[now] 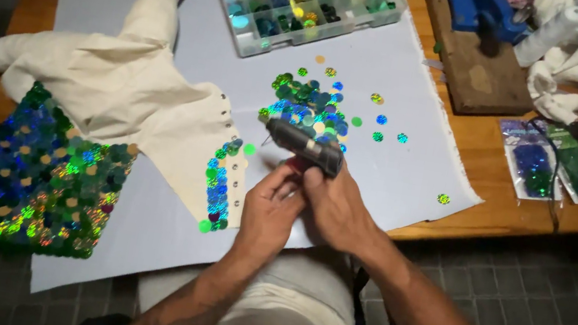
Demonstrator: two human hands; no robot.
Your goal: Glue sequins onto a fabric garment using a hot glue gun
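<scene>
Item: dark cylindrical glue gun (305,146), which you are gripping with your right hand (336,207), fingers wrapped round its rear, nozzle pointing left. Your left hand (268,212) is pinching a small dark red piece (298,164) just beneath it. Both are hovering near the front edge of the pale paper sheet (409,89). Left: cream fabric garment (116,81) with holographic sequin panel (42,181). Beyond: loose sequin pile (310,104), clear compartment box (306,3). Open paper is lying to the right.

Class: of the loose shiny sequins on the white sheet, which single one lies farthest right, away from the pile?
The lone green sequin near the sheet's right edge, well apart from the pile.
</scene>
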